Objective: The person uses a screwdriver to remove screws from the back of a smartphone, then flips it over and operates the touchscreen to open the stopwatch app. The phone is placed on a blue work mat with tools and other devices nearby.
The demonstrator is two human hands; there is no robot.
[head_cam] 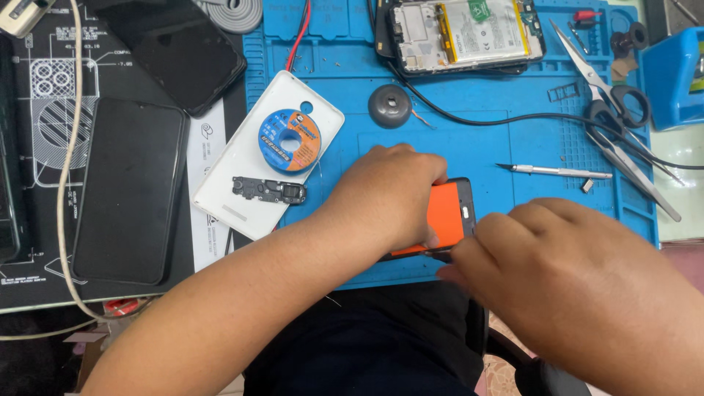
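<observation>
The orange phone (446, 216) lies flat on the blue work mat (513, 139), near the mat's 6 o'clock edge, directly in front of the person. The left hand (389, 196) lies palm down across the unit's 9 o'clock half, pressing it onto the mat with the fingers curled over its far edge. The right hand (557, 271) closes at the unit's 4 o'clock corner; its fingertips appear pinched on something thin and dark at the seam, but whether a tool is held cannot be told. Handling judgement: the unit is light, thin and rigid, with a smooth back that will likely slide on the mat unless pinned. Its display side and edge seams should be treated as fragile. Take hold along the long side edges, not the face. At 1 o'clock of the unit lies a metal scalpel (561, 172); further out at 2 o'clock, scissors (609, 92). An opened phone (462, 33) sits at 12 o'clock, a solder wick spool (288, 141) at 10 o'clock.
</observation>
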